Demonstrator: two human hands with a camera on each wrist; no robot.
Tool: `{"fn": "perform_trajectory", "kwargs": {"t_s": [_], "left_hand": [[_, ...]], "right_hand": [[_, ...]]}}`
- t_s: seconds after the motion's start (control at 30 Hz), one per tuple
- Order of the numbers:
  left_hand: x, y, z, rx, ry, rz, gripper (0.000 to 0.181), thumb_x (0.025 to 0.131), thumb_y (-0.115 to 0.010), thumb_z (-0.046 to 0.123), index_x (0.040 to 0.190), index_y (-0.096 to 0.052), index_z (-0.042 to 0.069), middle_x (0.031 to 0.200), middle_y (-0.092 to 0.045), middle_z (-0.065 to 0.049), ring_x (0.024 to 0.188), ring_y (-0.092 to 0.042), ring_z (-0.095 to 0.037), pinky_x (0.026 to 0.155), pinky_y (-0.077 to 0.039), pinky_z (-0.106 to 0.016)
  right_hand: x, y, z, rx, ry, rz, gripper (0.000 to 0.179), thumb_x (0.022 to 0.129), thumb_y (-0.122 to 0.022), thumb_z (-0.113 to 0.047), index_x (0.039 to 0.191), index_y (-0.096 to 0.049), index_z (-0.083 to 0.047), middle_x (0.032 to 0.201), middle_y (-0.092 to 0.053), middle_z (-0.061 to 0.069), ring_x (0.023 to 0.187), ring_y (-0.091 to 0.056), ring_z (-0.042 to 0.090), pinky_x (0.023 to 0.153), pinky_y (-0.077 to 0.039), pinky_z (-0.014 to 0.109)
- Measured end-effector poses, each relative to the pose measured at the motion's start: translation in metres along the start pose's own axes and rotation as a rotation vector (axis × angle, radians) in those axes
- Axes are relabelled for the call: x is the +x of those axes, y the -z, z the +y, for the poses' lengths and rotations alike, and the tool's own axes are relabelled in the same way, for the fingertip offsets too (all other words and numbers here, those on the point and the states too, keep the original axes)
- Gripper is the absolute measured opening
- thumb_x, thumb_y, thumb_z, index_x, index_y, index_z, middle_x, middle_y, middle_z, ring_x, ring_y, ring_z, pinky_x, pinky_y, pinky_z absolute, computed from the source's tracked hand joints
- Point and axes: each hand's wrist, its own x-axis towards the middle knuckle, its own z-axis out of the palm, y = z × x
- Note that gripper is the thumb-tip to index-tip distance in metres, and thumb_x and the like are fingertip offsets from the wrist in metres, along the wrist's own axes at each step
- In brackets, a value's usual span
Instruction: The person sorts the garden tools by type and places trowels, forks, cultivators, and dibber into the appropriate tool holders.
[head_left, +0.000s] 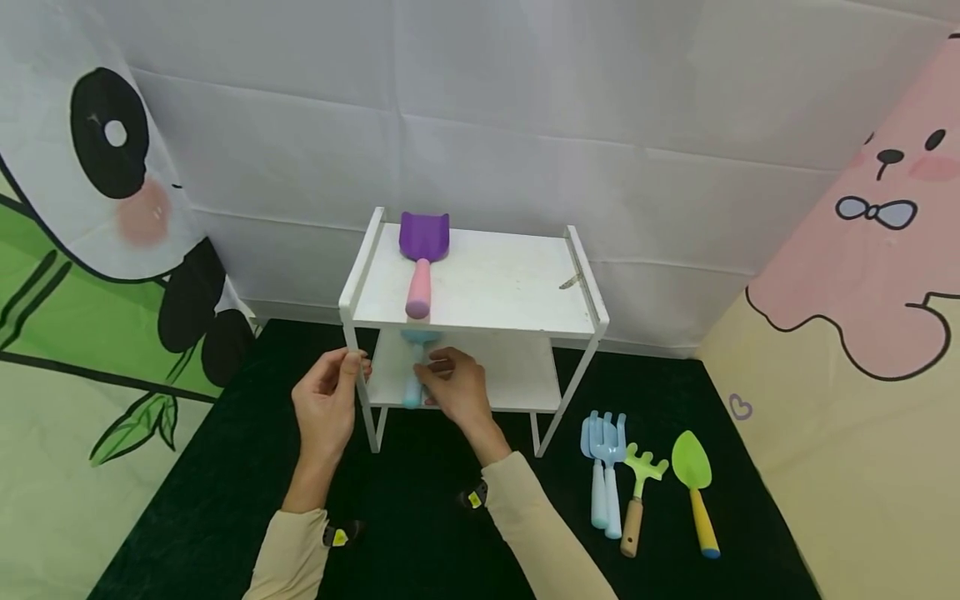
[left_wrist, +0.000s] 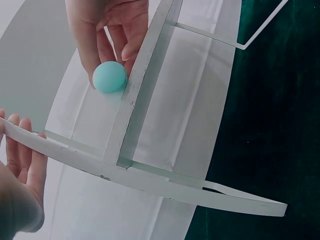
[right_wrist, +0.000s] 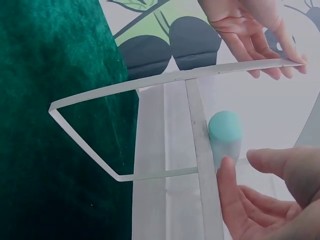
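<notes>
A white two-tier shelf (head_left: 510, 283) stands on dark green cloth. My left hand (head_left: 328, 400) holds its left front post, thumb in front and fingers behind. On the lower tier lies a light blue toy garden tool (head_left: 413, 390), handle toward me, its head partly hidden under the upper tier. My right hand (head_left: 457, 387) is at this handle, thumb and fingers on either side; the right wrist view shows a small gap between thumb and handle (right_wrist: 225, 127). A purple toy shovel (head_left: 424, 237) with a pink handle lies on the upper tier, at the left.
Right of the shelf, on the cloth, lie two light blue tools, one a fork (head_left: 609, 442), a green rake (head_left: 645, 467) with a wooden handle, and a green trowel (head_left: 692, 462) with a yellow handle. A white cloth wall (head_left: 487, 158) rises close behind the shelf.
</notes>
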Motion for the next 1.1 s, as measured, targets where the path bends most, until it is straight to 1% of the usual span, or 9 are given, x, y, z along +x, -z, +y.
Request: {"fn": "perform_trajectory", "kwargs": {"t_s": [0.17,0.27,0.33,0.5,0.63,0.7,0.77,0.93,1.1], "left_hand": [[-0.001,-0.002,0.017,0.017,0.001,-0.003,0.018,0.104,-0.056,0.000,0.105,-0.068,-0.013,0.091,-0.072,-0.017,0.082,-0.069,-0.007,0.081,-0.055,-0.017],[-0.002,-0.003,0.025,0.019,-0.011,-0.006,0.019,0.104,-0.056,0.000,0.104,-0.066,-0.016,0.091,-0.073,-0.016,0.082,-0.069,-0.007,0.082,-0.054,-0.016],[-0.002,-0.002,0.019,0.015,-0.009,-0.005,0.018,0.104,-0.056,0.000,0.105,-0.067,-0.015,0.091,-0.074,-0.013,0.082,-0.069,-0.007,0.082,-0.054,-0.016],[0.000,0.001,-0.002,0.003,0.005,0.000,0.016,0.104,-0.058,0.001,0.107,-0.070,-0.008,0.092,-0.074,0.001,0.083,-0.069,-0.006,0.082,-0.055,-0.017],[0.000,0.001,-0.005,-0.005,0.005,-0.002,0.016,0.104,-0.058,0.002,0.107,-0.070,-0.007,0.092,-0.073,0.003,0.084,-0.069,-0.006,0.082,-0.055,-0.017],[0.000,0.000,-0.001,-0.006,0.005,-0.003,0.016,0.104,-0.057,0.001,0.106,-0.070,-0.009,0.091,-0.073,0.000,0.083,-0.069,-0.007,0.082,-0.055,-0.017],[-0.001,-0.001,0.007,-0.007,0.003,-0.002,0.017,0.104,-0.057,0.001,0.105,-0.069,-0.011,0.090,-0.073,-0.001,0.083,-0.069,-0.007,0.081,-0.055,-0.017],[-0.003,-0.003,0.027,-0.001,-0.004,-0.009,0.019,0.105,-0.057,0.001,0.105,-0.067,-0.015,0.090,-0.074,-0.004,0.082,-0.069,-0.007,0.081,-0.054,-0.016],[-0.003,-0.004,0.030,0.005,0.007,-0.009,0.019,0.105,-0.057,0.001,0.105,-0.067,-0.014,0.090,-0.073,-0.001,0.082,-0.068,-0.007,0.082,-0.054,-0.016]], "right_hand": [[-0.004,0.003,0.004,0.070,0.021,-0.023,0.034,0.100,-0.069,-0.016,0.124,-0.063,0.006,0.115,-0.068,0.022,0.091,-0.074,0.031,0.066,-0.062,0.034],[-0.006,0.005,0.006,0.087,0.038,-0.022,0.033,0.100,-0.068,-0.015,0.125,-0.063,0.006,0.115,-0.069,0.022,0.089,-0.075,0.030,0.067,-0.063,0.035],[-0.008,0.006,0.008,0.086,0.048,-0.017,0.033,0.100,-0.068,-0.016,0.126,-0.063,0.005,0.115,-0.069,0.022,0.089,-0.074,0.030,0.068,-0.062,0.034],[-0.013,0.009,0.010,0.073,0.075,-0.007,0.032,0.100,-0.067,-0.014,0.126,-0.064,0.005,0.113,-0.069,0.020,0.090,-0.074,0.029,0.067,-0.062,0.030],[-0.017,0.011,0.012,0.069,0.092,-0.005,0.031,0.100,-0.068,-0.014,0.126,-0.064,0.004,0.113,-0.069,0.018,0.091,-0.073,0.028,0.069,-0.061,0.027],[-0.019,0.012,0.013,0.065,0.100,-0.002,0.030,0.101,-0.068,-0.014,0.126,-0.065,0.003,0.114,-0.069,0.016,0.094,-0.072,0.026,0.070,-0.060,0.026],[-0.022,0.013,0.013,0.063,0.109,0.000,0.030,0.101,-0.067,-0.015,0.125,-0.065,0.003,0.115,-0.069,0.016,0.096,-0.072,0.027,0.072,-0.060,0.026],[-0.027,0.017,0.016,0.041,0.143,0.005,0.031,0.101,-0.067,-0.018,0.126,-0.066,0.000,0.118,-0.070,0.012,0.101,-0.070,0.025,0.084,-0.059,0.028],[-0.032,0.021,0.018,0.060,0.159,0.009,0.032,0.101,-0.068,-0.020,0.128,-0.066,-0.002,0.119,-0.070,0.008,0.103,-0.070,0.021,0.089,-0.058,0.030]]}}
